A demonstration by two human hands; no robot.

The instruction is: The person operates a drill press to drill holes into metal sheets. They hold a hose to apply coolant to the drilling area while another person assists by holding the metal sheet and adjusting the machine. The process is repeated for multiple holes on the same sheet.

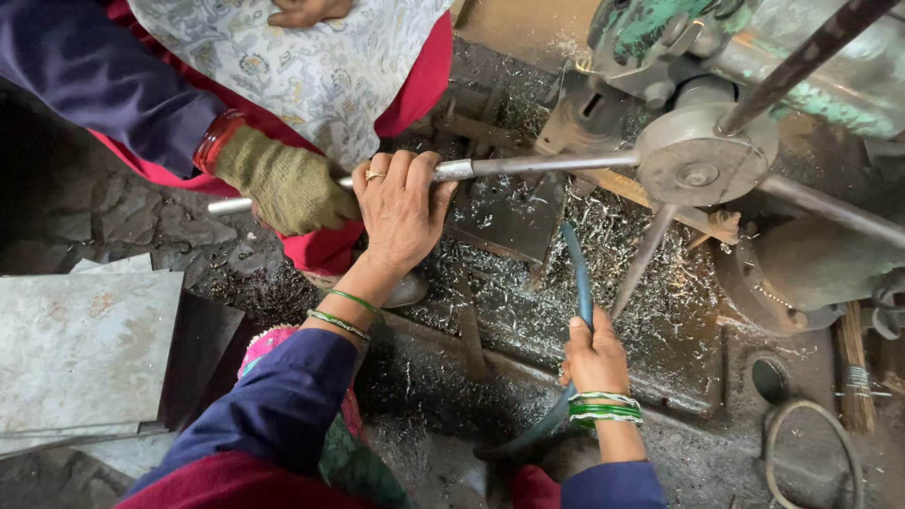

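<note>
1. Left hand (401, 212) wrapped tight round the steel lever bar (528, 166) of the green drill press (754, 57).
2. Right hand (594, 358) closed on a dark curved strip (580, 273), tip over the swarf-covered table (679, 339).
3. Gloved co-worker's hand (283, 184) gripping the same bar.
4. Shavings everywhere: cutting plainly underway, finish not visible.

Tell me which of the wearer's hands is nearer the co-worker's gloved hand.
Left. The left hand grips the long metal lever rod right beside the gloved hand, almost touching it. The right hand is lower and well away, holding a dark curved strip.
</note>
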